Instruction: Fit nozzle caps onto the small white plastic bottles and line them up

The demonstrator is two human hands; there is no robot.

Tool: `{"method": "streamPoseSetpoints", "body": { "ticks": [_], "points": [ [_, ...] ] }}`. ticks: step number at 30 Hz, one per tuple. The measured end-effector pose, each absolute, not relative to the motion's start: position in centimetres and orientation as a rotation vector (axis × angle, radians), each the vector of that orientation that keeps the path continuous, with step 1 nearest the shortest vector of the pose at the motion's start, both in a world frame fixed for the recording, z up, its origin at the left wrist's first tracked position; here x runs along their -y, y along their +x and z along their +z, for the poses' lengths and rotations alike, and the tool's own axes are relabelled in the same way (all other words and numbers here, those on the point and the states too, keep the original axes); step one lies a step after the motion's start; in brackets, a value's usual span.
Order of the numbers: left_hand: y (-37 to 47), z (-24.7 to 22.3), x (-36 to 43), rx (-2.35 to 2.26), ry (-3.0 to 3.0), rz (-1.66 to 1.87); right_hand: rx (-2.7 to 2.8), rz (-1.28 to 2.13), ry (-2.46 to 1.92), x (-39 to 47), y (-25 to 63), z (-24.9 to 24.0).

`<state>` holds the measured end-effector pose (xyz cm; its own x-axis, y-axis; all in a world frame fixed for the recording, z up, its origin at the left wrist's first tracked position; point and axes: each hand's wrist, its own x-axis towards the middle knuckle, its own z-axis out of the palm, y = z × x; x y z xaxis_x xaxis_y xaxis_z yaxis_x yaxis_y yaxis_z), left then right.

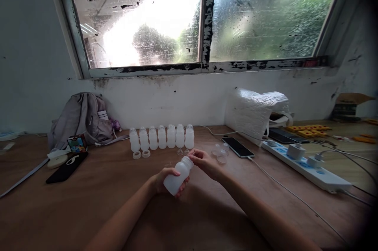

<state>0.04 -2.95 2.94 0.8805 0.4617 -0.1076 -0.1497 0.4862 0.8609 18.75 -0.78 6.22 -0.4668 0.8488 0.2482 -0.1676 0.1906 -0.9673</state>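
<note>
Fitting the top on a bottle, mid-step

Bottle is gripped around its body by the left hand, tilted with the neck up and to the right, held just above the table. Right hand is pinched at the bottle's mouth; whether a small part is held in the fingers cannot be told. Judged step: the neck is being worked on. Next move likely calls for the bottle to be held steady and the piece aligned squarely on the mouth.

Around: a row of seven finished bottles stands behind, near the wall. Two rings lie in front of it, clear caps just right of the hands. Phone on a cable and power strip sit further right, black phone and backpack left. Nothing blocks the hands.
</note>
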Motion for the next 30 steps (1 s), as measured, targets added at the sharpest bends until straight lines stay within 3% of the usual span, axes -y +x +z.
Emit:
{"method": "streamPoseSetpoints", "body": {
  "ticks": [4,11,20,30],
  "points": [
    [0.1,2.8,3.1,-0.39,1.037,0.309,1.681,1.239,-0.856,0.2,19.0,5.3],
    [-0.1,3.2,2.9,-0.42,1.054,0.367,1.709,1.352,-0.685,0.5,19.8,6.7],
    [-1.1,3.1,2.5,-0.486,1.092,0.365,1.785,1.183,-0.852,0.0,19.5,5.6],
    [-0.8,3.8,3.2,-0.428,1.164,0.466,1.626,1.681,-0.428,1.9,18.4,6.8]
  ]
}}
